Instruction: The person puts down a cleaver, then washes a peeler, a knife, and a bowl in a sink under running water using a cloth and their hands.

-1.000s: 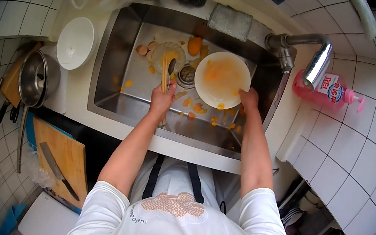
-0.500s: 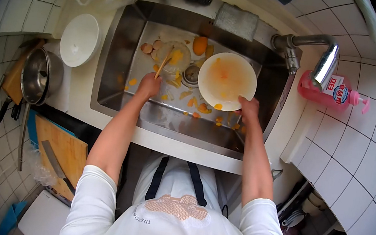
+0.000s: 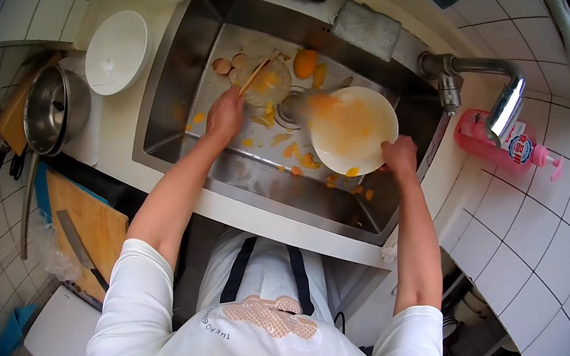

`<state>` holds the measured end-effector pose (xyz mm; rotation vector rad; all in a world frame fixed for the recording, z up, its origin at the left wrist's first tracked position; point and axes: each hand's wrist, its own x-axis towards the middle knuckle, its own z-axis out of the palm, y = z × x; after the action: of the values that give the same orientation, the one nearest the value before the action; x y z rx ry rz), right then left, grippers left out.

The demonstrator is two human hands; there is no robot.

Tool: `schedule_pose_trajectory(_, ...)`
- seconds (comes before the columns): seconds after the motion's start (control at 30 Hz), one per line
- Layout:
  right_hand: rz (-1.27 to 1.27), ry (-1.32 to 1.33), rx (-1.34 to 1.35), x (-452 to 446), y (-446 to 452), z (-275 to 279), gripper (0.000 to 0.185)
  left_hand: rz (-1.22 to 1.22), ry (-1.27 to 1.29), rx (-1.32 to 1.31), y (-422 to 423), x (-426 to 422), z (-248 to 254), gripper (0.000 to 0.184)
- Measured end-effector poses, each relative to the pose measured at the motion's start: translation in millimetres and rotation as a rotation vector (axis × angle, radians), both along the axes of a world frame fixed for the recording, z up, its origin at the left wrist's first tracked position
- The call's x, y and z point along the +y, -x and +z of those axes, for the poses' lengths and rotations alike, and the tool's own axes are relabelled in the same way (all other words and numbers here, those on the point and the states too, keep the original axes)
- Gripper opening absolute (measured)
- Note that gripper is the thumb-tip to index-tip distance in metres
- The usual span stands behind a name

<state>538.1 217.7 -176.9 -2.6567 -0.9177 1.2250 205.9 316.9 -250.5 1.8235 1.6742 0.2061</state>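
My left hand (image 3: pixel 225 114) is closed around a pair of chopsticks (image 3: pixel 256 76), whose tips lie over a clear bowl (image 3: pixel 278 93) with yellow residue in the sink. With my right hand (image 3: pixel 399 156) I grip the rim of a white bowl (image 3: pixel 350 152), which is tilted to the left. Orange, cloudy liquid spills in a blur over its left edge toward the drain (image 3: pixel 287 109). Left of the clear bowl lie eggshells (image 3: pixel 222 66). An orange chunk (image 3: pixel 305 63) and several yellow and orange peelings (image 3: pixel 309 160) are scattered on the sink floor.
The steel sink (image 3: pixel 260 201) has a faucet (image 3: pixel 507 100) at its right corner and a cloth (image 3: pixel 366 31) on its back rim. A pink soap bottle (image 3: pixel 494 138) lies at right. Left are a white bowl (image 3: pixel 117 52), metal pots (image 3: pixel 47 108) and a knife (image 3: pixel 76 240) on a cutting board.
The bowl in my right hand has moved slightly right and tipped left, and liquid now streams out of it. My left hand has shifted slightly left with the chopsticks.
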Motion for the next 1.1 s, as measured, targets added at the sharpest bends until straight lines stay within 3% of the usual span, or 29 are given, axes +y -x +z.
schedule_pose_trajectory(0.27,0.375,0.074,-0.286,48.0,-5.0,19.1,0.022,-0.068,-0.175,0.134,-17.0,8.1,-25.6,0.021)
schedule_pose_trajectory(0.4,0.59,0.155,-0.453,67.3,19.3,58.7,0.023,-0.082,-0.102,0.191,-19.7,8.5,-24.5,0.021)
schedule_pose_trajectory(0.6,0.781,0.102,-0.555,72.6,33.0,66.1,0.022,-0.104,-0.139,0.19,-21.7,6.9,-22.7,0.02)
schedule_pose_trajectory(0.9,0.66,-0.01,-0.535,66.6,22.8,74.9,0.021,-0.15,-0.24,0.294,-28.7,5.6,1.8,0.038)
schedule_pose_trajectory(0.93,0.658,-0.011,-0.535,63.3,14.8,71.9,0.021,-0.159,-0.303,0.164,-31.7,5.7,11.6,0.043)
schedule_pose_trajectory(1.0,0.43,-0.016,-0.254,52.4,-8.8,59.7,0.025,-0.172,-0.37,0.032,-41.3,-0.2,16.8,0.048)
schedule_pose_trajectory(1.03,0.349,-0.085,-0.068,39.8,-25.1,47.2,0.027,-0.119,-0.133,-0.151,-47.7,-8.1,8.7,0.048)
schedule_pose_trajectory(1.07,0.346,-0.09,-0.067,30.3,-25.6,41.4,0.027,-0.066,0.107,-0.33,-53.6,-13.5,6.5,0.049)
schedule_pose_trajectory(1.1,0.2,-0.108,0.069,18.5,-24.5,39.1,0.025,-0.072,0.104,-0.328,-60.1,-16.6,14.9,0.049)
